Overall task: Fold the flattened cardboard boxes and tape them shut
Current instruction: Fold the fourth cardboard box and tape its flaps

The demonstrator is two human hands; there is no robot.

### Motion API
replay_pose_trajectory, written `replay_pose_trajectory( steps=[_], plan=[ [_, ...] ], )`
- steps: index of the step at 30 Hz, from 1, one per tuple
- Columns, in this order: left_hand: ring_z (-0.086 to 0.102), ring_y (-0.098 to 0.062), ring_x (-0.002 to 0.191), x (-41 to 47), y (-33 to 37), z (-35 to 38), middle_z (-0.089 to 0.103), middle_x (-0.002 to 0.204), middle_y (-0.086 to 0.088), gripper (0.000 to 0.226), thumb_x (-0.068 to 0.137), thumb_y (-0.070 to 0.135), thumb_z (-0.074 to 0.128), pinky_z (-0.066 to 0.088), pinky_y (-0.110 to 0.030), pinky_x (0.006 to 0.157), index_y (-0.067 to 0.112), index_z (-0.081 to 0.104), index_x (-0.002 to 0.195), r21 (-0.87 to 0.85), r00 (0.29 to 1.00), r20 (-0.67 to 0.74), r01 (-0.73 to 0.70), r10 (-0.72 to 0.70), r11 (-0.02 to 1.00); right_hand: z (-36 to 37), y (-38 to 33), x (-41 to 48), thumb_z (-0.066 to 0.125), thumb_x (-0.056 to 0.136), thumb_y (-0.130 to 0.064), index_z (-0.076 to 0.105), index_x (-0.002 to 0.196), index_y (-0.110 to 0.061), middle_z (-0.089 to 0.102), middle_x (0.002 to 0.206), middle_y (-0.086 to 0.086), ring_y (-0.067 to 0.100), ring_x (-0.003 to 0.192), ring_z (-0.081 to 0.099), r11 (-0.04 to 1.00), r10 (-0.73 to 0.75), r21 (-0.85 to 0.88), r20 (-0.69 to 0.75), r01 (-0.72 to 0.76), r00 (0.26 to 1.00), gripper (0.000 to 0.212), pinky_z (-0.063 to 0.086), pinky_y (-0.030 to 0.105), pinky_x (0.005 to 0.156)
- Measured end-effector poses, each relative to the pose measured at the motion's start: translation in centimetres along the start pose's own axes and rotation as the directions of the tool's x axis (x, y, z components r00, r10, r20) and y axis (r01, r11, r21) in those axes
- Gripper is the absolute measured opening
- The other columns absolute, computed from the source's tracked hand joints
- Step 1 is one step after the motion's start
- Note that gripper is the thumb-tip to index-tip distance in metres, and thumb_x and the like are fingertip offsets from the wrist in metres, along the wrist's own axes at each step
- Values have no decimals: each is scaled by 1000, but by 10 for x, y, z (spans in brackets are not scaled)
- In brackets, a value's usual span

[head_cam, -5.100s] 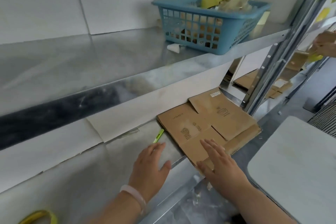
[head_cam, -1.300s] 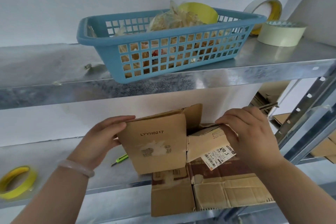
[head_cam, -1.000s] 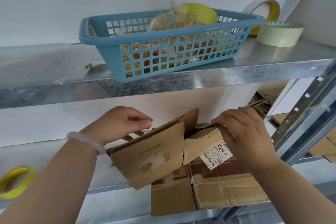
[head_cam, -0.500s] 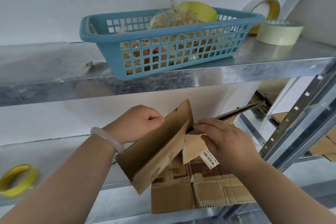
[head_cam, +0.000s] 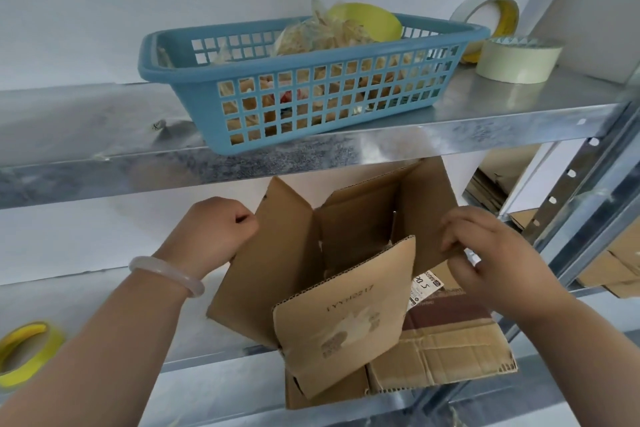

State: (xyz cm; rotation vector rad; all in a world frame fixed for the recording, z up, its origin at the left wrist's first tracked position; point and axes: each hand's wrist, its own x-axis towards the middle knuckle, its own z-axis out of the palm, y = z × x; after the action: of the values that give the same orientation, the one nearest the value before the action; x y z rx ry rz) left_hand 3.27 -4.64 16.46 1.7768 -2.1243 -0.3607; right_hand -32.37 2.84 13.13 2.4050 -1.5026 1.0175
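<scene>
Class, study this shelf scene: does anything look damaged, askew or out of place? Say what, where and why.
Yes. The flattened cardboard on the lower shelf is creased, ragged-edged and juts past the shelf front. The cardboard box held above it has a scuffed, peeled patch on its near flap.

Matt corrugated cardboard box [head_cam: 332, 260], glossy galvanised metal shelf [head_cam: 485, 121], plastic basket [head_cam: 311, 97]
</scene>
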Motion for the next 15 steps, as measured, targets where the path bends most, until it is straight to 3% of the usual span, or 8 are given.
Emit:
replay_pose_trajectory(
  steps=[3, 6, 8, 12, 15],
  plan=[
    [55, -8, 40, -9, 2, 4, 64, 53, 1, 32, 88, 19, 48, 35, -13, 38, 10, 66, 63, -151, 999, 33, 45, -40, 988, -6, 8, -11, 71, 69, 12, 61, 75, -13, 61, 105, 4, 20, 82, 60, 998, 52, -39, -19, -52, 998, 27, 55, 33, 57],
    [53, -10, 38, -12, 2, 10, 61, 50, -1, 33, 87, 19, 47, 36, -17, 42, 9, 61, 59, -185, 998, 0, 65, -66, 981, -11, 9, -22, 55, 78, -11, 62, 76, -12, 59, 102, 1, 15, 89, 56, 998, 52, 32, -63, -50, 997, 8, 50, 20, 71],
    [55, -14, 45, -9, 2, 13, 60, 55, -6, 32, 89, 22, 45, 38, -21, 45, 7, 62, 65, -148, 995, -63, 71, -81, 986, -12, 4, -24, 48, 76, -19, 64, 78, -11, 57, 100, -1, 10, 89, 52, 998, 37, 59, -42, -34, 998, 18, 45, 14, 76],
    [57, -16, 76, 0, 6, 14, 66, 83, 3, 23, 92, 27, 46, 38, -26, 63, 22, 67, 84, 39, 983, -184, 5, 2, 999, -12, -9, -19, 49, 70, -15, 64, 73, -10, 58, 90, -1, 11, 86, 52, 998, -59, 31, 19, 58, 998, 15, 42, 18, 76],
    [57, -18, 81, 8, 8, 14, 65, 88, 0, 23, 92, 27, 48, 36, -28, 67, 18, 69, 94, 66, 976, -218, 21, -7, 998, -14, -11, -16, 46, 66, -14, 59, 68, -9, 57, 83, 1, 18, 80, 52, 995, -78, 64, 21, 76, 997, 14, 42, 26, 72]
  ],
)
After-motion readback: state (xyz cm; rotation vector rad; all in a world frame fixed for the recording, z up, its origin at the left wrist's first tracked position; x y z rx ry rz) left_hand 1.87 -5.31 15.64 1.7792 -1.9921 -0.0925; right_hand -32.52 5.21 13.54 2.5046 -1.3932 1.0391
